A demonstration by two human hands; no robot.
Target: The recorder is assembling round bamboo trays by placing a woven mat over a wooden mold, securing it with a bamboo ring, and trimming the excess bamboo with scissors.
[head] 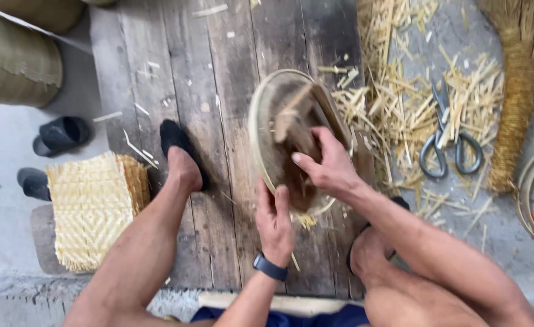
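Head view. A round woven bamboo basket (291,142) stood tilted on its rim on the worn plank floor (218,91), its opening turned toward the person, between the two bare knees. The left hand (276,224) was closed on the near lower rim, fingers wrapped over the edge. The right hand (327,166) lay over the right side of the rim, fingers curled inward and reaching into the bowl; whether it pinched a strip could not be told, as the inside was blurred. The basket looked light and springy, its thin woven wall likely to flex or crack if squeezed; the hooped rim seemed the stiff part and the best place to hold. Just right of it lay a litter of bamboo offcuts (400,103) with a pair of scissors (448,142) on top. A woven square piece (94,206) sat well apart to the left, near dark sandals (61,134).
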